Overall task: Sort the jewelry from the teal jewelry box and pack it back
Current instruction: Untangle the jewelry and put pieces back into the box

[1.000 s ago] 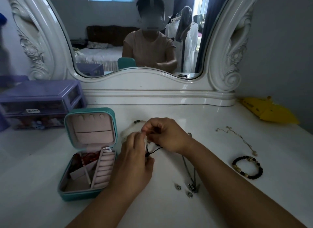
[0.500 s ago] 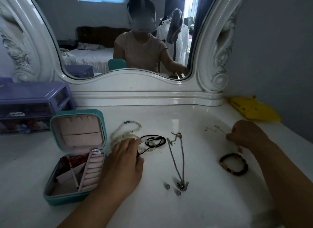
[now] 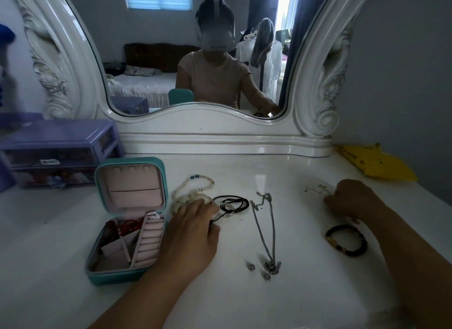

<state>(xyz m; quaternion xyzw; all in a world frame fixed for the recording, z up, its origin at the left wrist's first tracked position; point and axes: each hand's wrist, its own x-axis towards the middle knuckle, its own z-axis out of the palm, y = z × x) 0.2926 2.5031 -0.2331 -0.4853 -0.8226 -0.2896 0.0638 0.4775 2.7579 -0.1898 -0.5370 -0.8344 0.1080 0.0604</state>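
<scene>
The teal jewelry box stands open at the left, its pink-lined lid upright and red pieces in its base. My left hand rests beside it, thumb and forefinger pinched on the end of a black cord necklace, fingertips touching a white bead necklace. A silver chain necklace lies in the middle with two small silver beads near its pendant. At the right my right hand is curled on a thin gold chain. A black bead bracelet lies just in front of that hand.
A purple drawer organiser sits at the back left. A yellow object lies at the back right by the wall. The white mirror frame runs along the back of the tabletop.
My right hand let go of the black cord and moved right to the gold chain. My left hand lowered the cord onto the table by the white beads.
</scene>
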